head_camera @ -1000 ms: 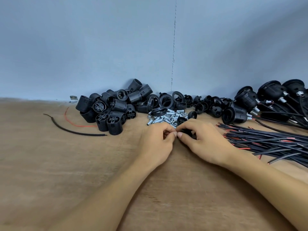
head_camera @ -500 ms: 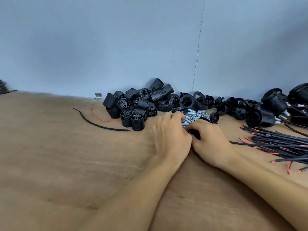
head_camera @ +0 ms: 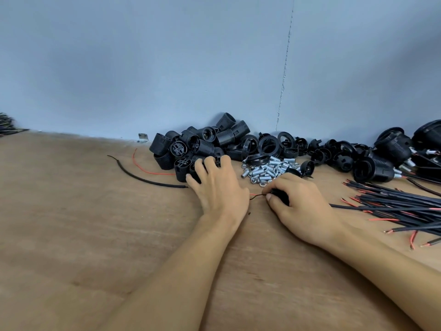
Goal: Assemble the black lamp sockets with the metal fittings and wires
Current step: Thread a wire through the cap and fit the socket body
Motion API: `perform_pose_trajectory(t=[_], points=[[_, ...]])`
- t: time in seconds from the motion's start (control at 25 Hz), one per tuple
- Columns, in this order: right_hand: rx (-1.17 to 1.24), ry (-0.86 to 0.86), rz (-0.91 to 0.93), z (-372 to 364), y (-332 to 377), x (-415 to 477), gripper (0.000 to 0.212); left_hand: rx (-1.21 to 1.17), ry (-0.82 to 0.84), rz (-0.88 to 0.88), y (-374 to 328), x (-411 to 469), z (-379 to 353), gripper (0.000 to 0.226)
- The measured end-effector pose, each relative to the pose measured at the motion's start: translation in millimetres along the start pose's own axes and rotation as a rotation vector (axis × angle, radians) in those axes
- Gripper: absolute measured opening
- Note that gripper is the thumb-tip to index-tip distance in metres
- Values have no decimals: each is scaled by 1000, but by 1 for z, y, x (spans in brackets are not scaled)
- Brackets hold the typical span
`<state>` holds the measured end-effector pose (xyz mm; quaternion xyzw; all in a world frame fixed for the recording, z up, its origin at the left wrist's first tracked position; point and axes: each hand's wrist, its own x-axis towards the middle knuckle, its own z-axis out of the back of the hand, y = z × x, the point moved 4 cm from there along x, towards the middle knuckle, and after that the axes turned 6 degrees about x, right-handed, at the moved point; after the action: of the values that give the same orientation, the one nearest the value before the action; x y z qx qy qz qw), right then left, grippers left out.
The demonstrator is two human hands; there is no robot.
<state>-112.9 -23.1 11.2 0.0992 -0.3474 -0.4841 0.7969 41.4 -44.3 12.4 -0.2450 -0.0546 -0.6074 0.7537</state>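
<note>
My left hand (head_camera: 218,187) reaches into the pile of black threaded socket bodies (head_camera: 198,146), its fingers curling round one socket body (head_camera: 191,169) at the pile's front edge. My right hand (head_camera: 300,201) grips a small black socket part (head_camera: 281,196) on the wooden table; a wire with red and black leads (head_camera: 256,195) sticks out of it to the left. Silver metal fittings (head_camera: 267,170) lie in a heap just beyond my right hand.
Black rings and caps (head_camera: 281,145) lie along the blue wall. Wired sockets (head_camera: 393,149) are stacked at the far right. A bundle of black and red wires (head_camera: 393,206) lies right of my right hand. Loose black wire (head_camera: 143,179) and red wire (head_camera: 148,170) rest left of the pile.
My left hand left the right hand and moved up and left to the socket pile. The wire leads now show beside my right hand. The view shifted left.
</note>
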Motion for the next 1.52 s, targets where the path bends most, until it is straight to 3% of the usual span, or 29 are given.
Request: perform_pose_trajectory(t=[0.36, 0.44, 0.64, 0.88, 1.0, 1.12, 1.24, 1.32, 1.52], points=[[11, 6, 0, 2, 1, 0, 14, -300, -242, -178, -8, -4, 11, 36], [12, 5, 1, 3, 0, 0, 14, -241, -307, -124, -6, -6, 14, 38], [14, -5, -5, 3, -3, 0, 13, -137, -61, 30, 5, -1, 1, 46], [-67, -16, -49, 26, -27, -2, 3, -178, -25, -93, -7, -5, 0, 53], [-44, -71, -62, 36, -34, 0, 9, -229, 2, -132, -9, -5, -3, 41], [9, -86, -63, 37, -36, 2, 9, -346, -27, -115, -9, -4, -2, 39], [80, -109, -110, 38, -41, 3, 6, -537, -50, -159, -17, -7, 3, 57], [159, -135, -183, 40, -47, 4, 8, -620, 3, -249, -29, -15, 4, 65], [474, -166, -287, 43, -56, 2, 9, -726, 150, -391, -48, -34, -5, 55]])
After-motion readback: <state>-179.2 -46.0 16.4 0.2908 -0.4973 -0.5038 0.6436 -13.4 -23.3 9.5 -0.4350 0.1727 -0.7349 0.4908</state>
